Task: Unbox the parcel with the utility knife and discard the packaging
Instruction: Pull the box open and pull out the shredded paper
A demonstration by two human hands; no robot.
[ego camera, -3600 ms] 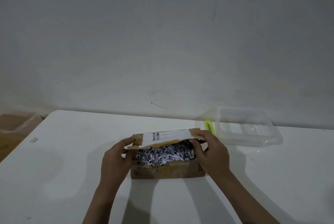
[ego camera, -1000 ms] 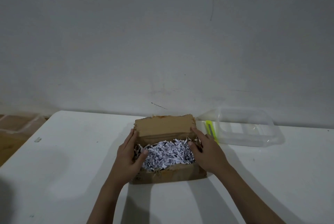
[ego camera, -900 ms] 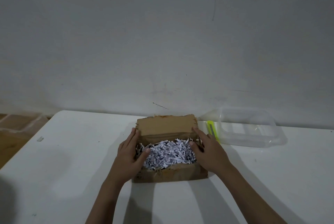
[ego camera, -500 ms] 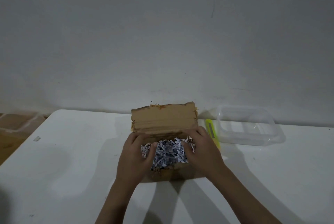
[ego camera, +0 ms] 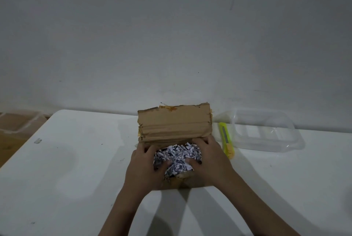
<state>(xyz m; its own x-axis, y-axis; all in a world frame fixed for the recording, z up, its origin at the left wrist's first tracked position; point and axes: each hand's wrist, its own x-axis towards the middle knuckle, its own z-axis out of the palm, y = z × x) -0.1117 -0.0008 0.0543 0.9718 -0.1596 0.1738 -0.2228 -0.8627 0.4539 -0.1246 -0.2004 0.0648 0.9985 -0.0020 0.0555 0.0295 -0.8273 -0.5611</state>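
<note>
1. Head view. Cardboard parcel [ego camera: 174,129]: brown corrugated box, rectangular, long axis running left to right, standing on the white table [ego camera: 66,169] toward its far edge, about midway along. Lid flap folded back and upright at the far side, torn and ragged along its top edge.
2. Shredded paper [ego camera: 177,156]: white and dark strips, loose and crinkled, heaped in the open box between the two hands.
3. Left hand [ego camera: 145,167]: at the left end of the box, fingers curled down into the filler, thumb laid over the strips. Gathering shreds; anything firmer underneath not visible.
4. Right hand [ego camera: 208,159]: at the right end, mirrored, fingers curled into the filler at the far right corner. Both hands equally near the contents, which lie directly beneath and between them; scooping from both ends toward the middle and upward judged the likely next move.
5. Utility knife [ego camera: 226,141]: yellow-green plastic body, slim, long axis running near to far, lying flat just right of the box, close beside the right hand. Not held.
6. Clear plastic container [ego camera: 266,132]: shallow, rounded corners, beyond and right of the knife, near the table's far edge.
7. Progress judged: box cut open, filler and contents not yet removed.
</note>
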